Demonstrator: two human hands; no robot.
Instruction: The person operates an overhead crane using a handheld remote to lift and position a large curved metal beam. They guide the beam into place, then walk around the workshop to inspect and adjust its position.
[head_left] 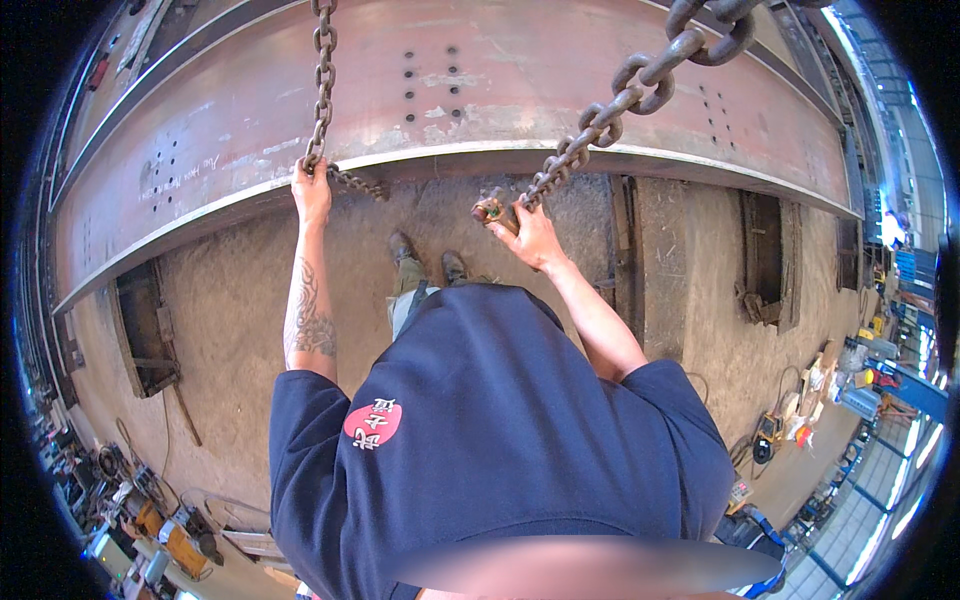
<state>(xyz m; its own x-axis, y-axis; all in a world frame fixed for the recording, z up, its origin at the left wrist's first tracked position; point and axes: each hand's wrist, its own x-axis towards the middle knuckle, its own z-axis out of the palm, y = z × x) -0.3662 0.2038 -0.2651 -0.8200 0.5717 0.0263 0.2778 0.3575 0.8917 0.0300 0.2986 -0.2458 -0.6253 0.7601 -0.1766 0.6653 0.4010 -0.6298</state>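
My left hand [312,192] is closed around a rusty steel chain [325,75] that hangs from above at the left. A short length of chain [358,184] sticks out to the right beyond that fist. At the centre right, my right hand [532,240] is wrapped around the lower end of a heavier chain [600,122], which slants down from the upper right. A brownish metal fitting [490,208] shows beside its thumb; its exact kind is unclear. Both hands are at the near edge of a long reddish steel beam [540,85] with groups of bolt holes.
Dark metal supports [146,325] stand under the beam at the left, with another support [768,255] at the right. My boots [453,266] are on the concrete floor [230,310]. Tools and equipment [180,545] crowd the lower left; more gear [790,420] lies at the right.
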